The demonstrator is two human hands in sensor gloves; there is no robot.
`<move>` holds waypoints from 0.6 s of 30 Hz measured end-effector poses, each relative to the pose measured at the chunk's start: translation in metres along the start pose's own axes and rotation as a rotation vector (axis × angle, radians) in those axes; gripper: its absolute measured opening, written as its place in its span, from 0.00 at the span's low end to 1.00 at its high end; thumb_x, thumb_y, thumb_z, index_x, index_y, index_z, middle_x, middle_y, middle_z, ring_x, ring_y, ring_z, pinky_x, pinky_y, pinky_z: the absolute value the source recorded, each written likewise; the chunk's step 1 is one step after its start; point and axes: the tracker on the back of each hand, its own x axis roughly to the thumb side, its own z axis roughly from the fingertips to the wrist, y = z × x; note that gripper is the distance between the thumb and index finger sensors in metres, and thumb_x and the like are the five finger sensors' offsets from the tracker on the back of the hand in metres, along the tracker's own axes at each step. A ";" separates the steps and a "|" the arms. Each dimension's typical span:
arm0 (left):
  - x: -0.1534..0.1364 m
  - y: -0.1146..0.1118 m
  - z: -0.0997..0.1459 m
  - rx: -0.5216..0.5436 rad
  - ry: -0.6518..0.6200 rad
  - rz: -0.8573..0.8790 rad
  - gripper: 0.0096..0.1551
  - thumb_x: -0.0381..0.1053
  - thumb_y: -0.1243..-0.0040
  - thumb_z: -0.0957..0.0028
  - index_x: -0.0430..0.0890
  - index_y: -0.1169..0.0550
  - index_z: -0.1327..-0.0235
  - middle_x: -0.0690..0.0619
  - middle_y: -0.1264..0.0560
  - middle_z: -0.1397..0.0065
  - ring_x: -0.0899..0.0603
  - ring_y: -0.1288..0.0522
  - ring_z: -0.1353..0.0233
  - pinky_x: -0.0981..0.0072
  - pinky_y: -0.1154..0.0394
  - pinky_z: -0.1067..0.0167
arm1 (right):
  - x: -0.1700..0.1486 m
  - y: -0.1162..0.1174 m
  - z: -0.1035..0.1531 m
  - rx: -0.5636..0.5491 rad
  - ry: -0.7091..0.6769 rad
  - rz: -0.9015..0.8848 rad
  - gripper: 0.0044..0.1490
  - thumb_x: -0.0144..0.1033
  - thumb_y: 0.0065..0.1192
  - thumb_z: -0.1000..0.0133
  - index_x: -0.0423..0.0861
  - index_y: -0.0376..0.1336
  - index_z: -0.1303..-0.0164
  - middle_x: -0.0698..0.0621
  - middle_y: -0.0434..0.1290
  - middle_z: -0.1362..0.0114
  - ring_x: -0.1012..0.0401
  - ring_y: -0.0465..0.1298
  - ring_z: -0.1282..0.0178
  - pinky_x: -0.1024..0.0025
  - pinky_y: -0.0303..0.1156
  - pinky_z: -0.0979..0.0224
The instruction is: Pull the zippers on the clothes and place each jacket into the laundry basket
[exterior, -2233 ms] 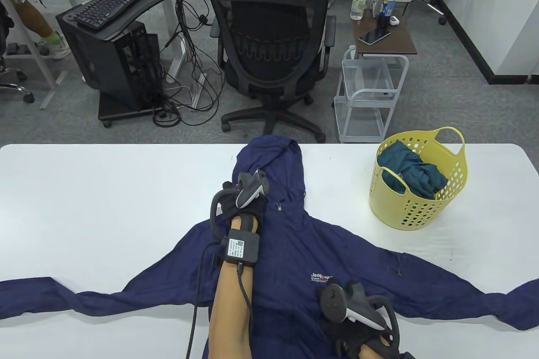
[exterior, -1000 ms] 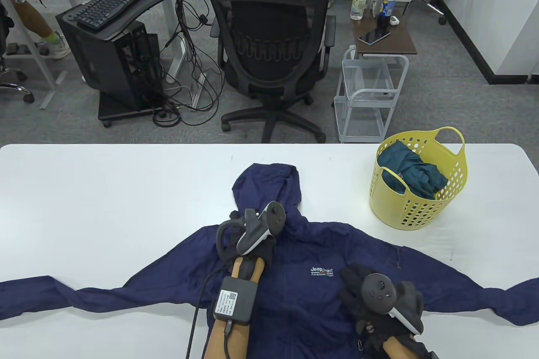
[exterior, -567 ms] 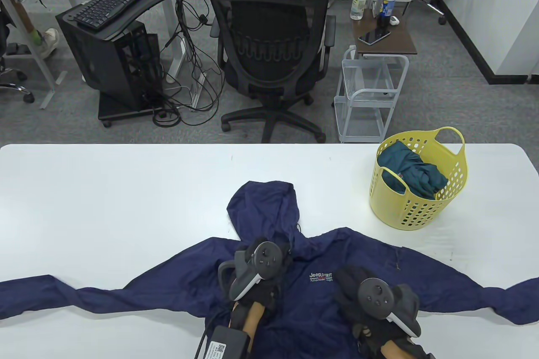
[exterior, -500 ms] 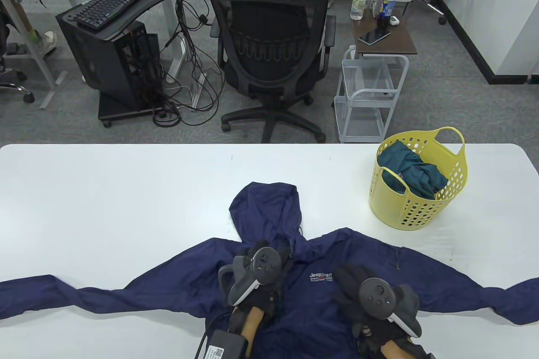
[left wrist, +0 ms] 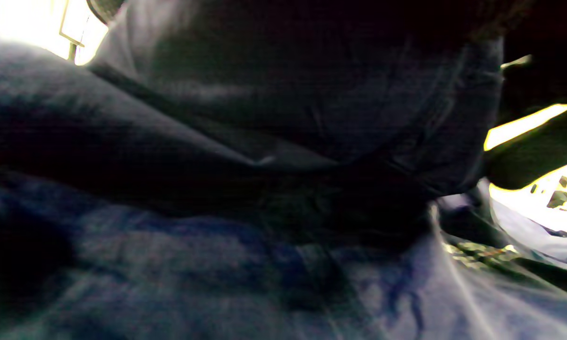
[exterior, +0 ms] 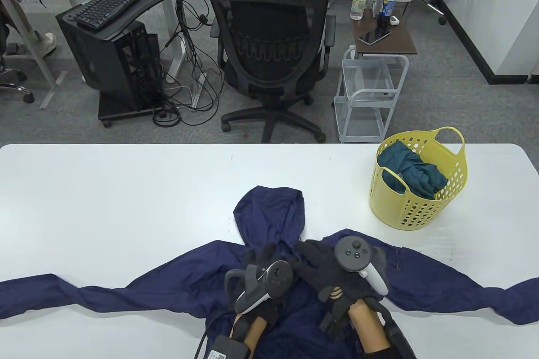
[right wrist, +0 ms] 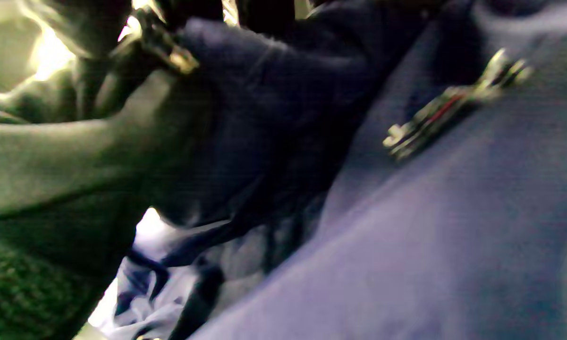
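White table (exterior: pixel 105 190) bears navy jacket (exterior: pixel 168 275); logo covered by hands.

The table view looks steeply down from the person's side across the white desk (exterior: pixel 105 190) toward the office floor beyond. Both wrist views sit very close, blurred, sharing with it only the navy jacket (exterior: pixel 269 216) (left wrist: pixel 217 264) (right wrist: pixel 453 236) fabric.

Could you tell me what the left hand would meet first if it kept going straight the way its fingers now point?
Most likely the hood of the navy jacket: the left hand points away from the person, and the hood lies just beyond its fingers. Depth is unclear.
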 end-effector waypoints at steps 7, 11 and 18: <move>0.000 -0.003 -0.002 -0.036 0.014 0.009 0.25 0.66 0.47 0.61 0.69 0.20 0.50 0.67 0.15 0.42 0.44 0.29 0.23 0.31 0.38 0.32 | 0.007 -0.004 0.020 -0.402 -0.090 0.116 0.25 0.52 0.71 0.50 0.67 0.74 0.41 0.63 0.77 0.28 0.51 0.72 0.23 0.38 0.63 0.24; -0.004 -0.001 -0.001 -0.053 0.055 0.083 0.25 0.66 0.48 0.60 0.69 0.20 0.50 0.67 0.15 0.42 0.44 0.29 0.24 0.31 0.37 0.32 | 0.012 -0.003 0.034 -0.501 -0.189 0.118 0.23 0.50 0.73 0.48 0.68 0.73 0.42 0.64 0.78 0.31 0.53 0.75 0.26 0.39 0.64 0.24; -0.025 -0.003 -0.006 -0.108 0.113 0.260 0.25 0.67 0.47 0.60 0.69 0.20 0.50 0.67 0.15 0.41 0.43 0.30 0.23 0.31 0.38 0.32 | 0.021 0.001 0.047 -0.517 -0.297 0.197 0.23 0.51 0.74 0.49 0.66 0.72 0.42 0.62 0.79 0.33 0.55 0.79 0.34 0.36 0.63 0.24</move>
